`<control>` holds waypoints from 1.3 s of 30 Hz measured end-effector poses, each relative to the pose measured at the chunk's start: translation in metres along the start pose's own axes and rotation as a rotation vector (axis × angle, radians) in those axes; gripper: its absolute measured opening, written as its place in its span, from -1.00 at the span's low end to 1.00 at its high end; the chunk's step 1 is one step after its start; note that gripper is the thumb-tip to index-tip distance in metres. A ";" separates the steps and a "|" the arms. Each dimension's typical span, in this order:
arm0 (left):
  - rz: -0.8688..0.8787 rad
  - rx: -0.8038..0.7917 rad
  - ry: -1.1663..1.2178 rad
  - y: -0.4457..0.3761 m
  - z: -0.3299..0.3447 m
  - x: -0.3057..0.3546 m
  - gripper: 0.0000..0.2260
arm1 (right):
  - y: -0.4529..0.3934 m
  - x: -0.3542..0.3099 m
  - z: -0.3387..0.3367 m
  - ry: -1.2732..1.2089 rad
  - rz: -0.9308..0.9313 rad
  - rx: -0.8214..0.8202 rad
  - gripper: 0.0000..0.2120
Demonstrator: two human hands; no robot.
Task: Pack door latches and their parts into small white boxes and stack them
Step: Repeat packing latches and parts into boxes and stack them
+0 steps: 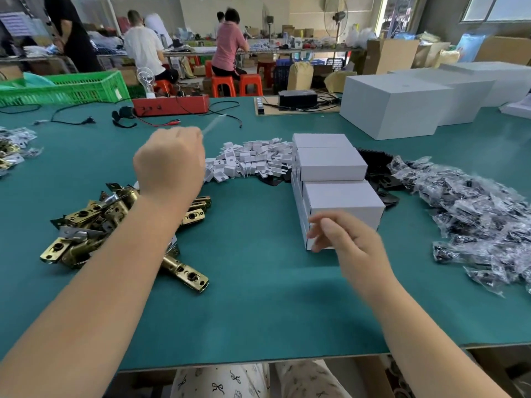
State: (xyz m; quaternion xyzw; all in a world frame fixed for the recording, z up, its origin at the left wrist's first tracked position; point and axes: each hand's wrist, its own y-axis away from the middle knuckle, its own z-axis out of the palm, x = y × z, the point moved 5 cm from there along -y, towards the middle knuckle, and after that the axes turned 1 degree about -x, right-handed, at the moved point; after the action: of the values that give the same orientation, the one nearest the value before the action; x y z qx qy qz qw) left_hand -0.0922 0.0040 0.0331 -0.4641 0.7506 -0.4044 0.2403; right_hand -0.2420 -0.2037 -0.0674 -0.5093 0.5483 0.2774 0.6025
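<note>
Small white boxes (333,165) stand stacked in the middle of the green table (258,297). My right hand (347,242) hovers by the front end of the nearest box (344,201), fingers loosely curled and holding nothing. My left hand (169,162) is raised over the table, back towards me and fingers curled; a thin pale strip (214,124), blurred, sticks out from it. Under my left forearm lies a heap of brass door latches (92,222). A pile of small white folded pieces (250,159) lies left of the stack.
Clear bags of black parts (474,216) spread at the right, with black plates (376,168) behind the stack. Large white cartons (393,104) stand at the back right. A red device (172,105) with cables and a green crate (66,87) sit at the back. People work at far benches.
</note>
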 end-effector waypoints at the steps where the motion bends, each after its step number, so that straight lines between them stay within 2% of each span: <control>1: 0.055 0.047 0.017 0.012 -0.015 0.012 -0.76 | -0.002 0.005 0.012 -0.103 0.163 -0.086 -0.72; 3: 0.197 0.109 0.008 0.043 -0.043 0.037 -0.78 | -0.005 0.013 0.033 -0.369 0.472 -0.214 -0.49; 5: 0.332 0.138 0.017 0.080 -0.059 0.056 -0.86 | -0.006 0.016 0.053 -0.680 0.679 -0.298 -0.26; 8: 0.493 0.055 0.219 0.125 -0.067 0.079 -0.93 | -0.006 0.021 0.077 -0.994 0.815 -0.387 -0.21; 10: 0.549 -0.049 0.322 0.141 -0.062 0.087 -0.93 | -0.007 0.030 0.090 -1.112 0.866 -0.342 -0.21; 12: 0.441 -0.254 0.516 0.146 -0.049 0.084 -0.84 | -0.009 0.038 0.098 -1.185 0.836 -0.295 -0.21; 14: 0.079 -0.497 0.731 0.138 -0.033 0.067 -0.69 | -0.009 0.042 0.102 -1.185 0.782 -0.339 -0.30; 15: -0.083 -0.579 0.739 0.134 -0.023 0.056 -0.61 | -0.009 0.043 0.102 -1.168 0.758 -0.370 -0.34; 16: -0.165 -0.639 0.660 0.130 -0.010 0.045 -0.49 | -0.010 0.045 0.103 -1.149 0.733 -0.385 -0.34; 17: -0.195 -0.732 0.581 0.126 0.003 0.038 -0.33 | -0.011 0.047 0.102 -1.126 0.718 -0.385 -0.33; 19: -0.252 -0.988 0.617 0.122 0.027 0.035 -0.08 | -0.012 0.048 0.102 -1.085 0.698 -0.387 -0.34; 21: -0.267 -1.101 0.693 0.121 0.040 0.041 -0.04 | -0.013 0.049 0.101 -1.053 0.671 -0.396 -0.40; 24: -0.176 -1.058 0.650 0.116 0.050 0.049 -0.10 | -0.018 0.051 0.094 -1.017 0.641 -0.364 -0.43; 26: -0.132 -1.089 0.712 0.114 0.051 0.054 -0.08 | -0.021 0.050 0.089 -0.977 0.598 -0.358 -0.42; 28: -0.149 -1.105 0.793 0.117 0.053 0.052 -0.06 | -0.021 0.052 0.087 -0.959 0.592 -0.359 -0.40; 32: -0.253 -0.950 0.910 0.122 0.055 0.038 -0.24 | -0.021 0.053 0.086 -0.942 0.583 -0.365 -0.35; 36: -0.206 -1.032 0.982 0.128 0.051 0.043 -0.14 | -0.020 0.054 0.087 -0.930 0.577 -0.362 -0.25; 39: -0.161 -1.088 0.984 0.128 0.047 0.048 -0.38 | -0.017 0.052 0.086 -0.950 0.555 -0.408 -0.28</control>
State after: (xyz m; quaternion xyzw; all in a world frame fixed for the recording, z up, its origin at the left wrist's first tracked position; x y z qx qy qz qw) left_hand -0.1438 -0.0259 -0.0981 -0.3363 0.8295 -0.1529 -0.4188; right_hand -0.1813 -0.1424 -0.1219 -0.2722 0.2664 0.7225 0.5770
